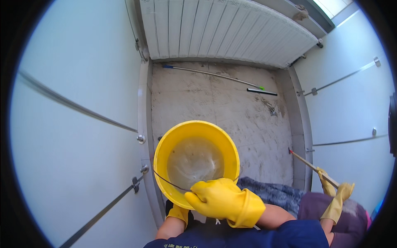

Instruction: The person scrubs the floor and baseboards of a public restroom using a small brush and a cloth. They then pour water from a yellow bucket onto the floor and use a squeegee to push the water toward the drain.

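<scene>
A yellow plastic bucket (234, 155) is tipped away from me, with cloudy greyish water (195, 161) and dark specks inside. My right hand (225, 200), in a yellow rubber glove, is closed around the bucket's thin wire handle (169, 182) at the near rim. Below the rim on the left is my left hand (179, 214), also in a yellow glove. The bucket covers its fingers, so its grip does not show. Grey tiled floor (186, 105), streaked with dark dirt, lies beyond the bucket.
A floor squeegee (214, 74) lies near the white radiator (223, 31). A metal floor drain (273, 111) is at the right. Pale cubicle doors (77, 102) flank both sides. Beside me, a co-worker's gloved hands (335, 189) hold a long-handled scraper (307, 162) against the wall base.
</scene>
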{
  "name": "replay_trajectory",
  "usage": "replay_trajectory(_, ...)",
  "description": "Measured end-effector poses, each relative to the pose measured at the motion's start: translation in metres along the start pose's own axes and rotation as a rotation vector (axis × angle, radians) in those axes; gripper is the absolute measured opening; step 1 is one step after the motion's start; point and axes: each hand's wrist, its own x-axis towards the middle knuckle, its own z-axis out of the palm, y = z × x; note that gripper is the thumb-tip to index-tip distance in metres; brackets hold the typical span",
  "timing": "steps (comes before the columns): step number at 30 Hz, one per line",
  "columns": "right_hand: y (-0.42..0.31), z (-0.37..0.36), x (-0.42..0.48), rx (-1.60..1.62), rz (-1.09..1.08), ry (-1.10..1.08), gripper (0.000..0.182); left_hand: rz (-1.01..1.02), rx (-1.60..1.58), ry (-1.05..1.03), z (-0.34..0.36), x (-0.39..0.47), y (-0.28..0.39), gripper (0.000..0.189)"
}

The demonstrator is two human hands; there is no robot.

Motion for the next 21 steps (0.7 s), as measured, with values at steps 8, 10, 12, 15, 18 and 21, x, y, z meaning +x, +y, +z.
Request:
replay_trajectory(8, 0.139, 0.033, 0.206, -0.173, -0.095, -0.022, 0.037, 0.108, -0.114, 0.045, 0.002, 0.093, 0.02, 0.07)
replay_trajectory(10, 0.154, 0.038, 0.243, -0.216, -0.144, -0.054, 0.037, 0.146, -0.146, 0.05, -0.001, 0.119, 0.031, 0.071)
replay_trajectory(12, 0.163, 0.043, 0.259, -0.208, -0.229, -0.029, 0.036, 0.176, -0.17, 0.042, -0.003, 0.145, 0.044, 0.071)
replay_trajectory(15, 0.179, 0.064, 0.285, -0.215, -0.211, 0.007, 0.032, 0.222, -0.198, 0.03, -0.009, 0.176, 0.066, 0.072)
replay_trajectory(18, 0.192, 0.067, 0.294, -0.178, -0.267, 0.039, 0.03, 0.242, -0.22, 0.036, -0.017, 0.195, 0.08, 0.072)
replay_trajectory(21, 0.196, 0.061, 0.304, -0.198, -0.239, 0.02, 0.029, 0.238, -0.248, 0.045, -0.018, 0.207, 0.085, 0.073)
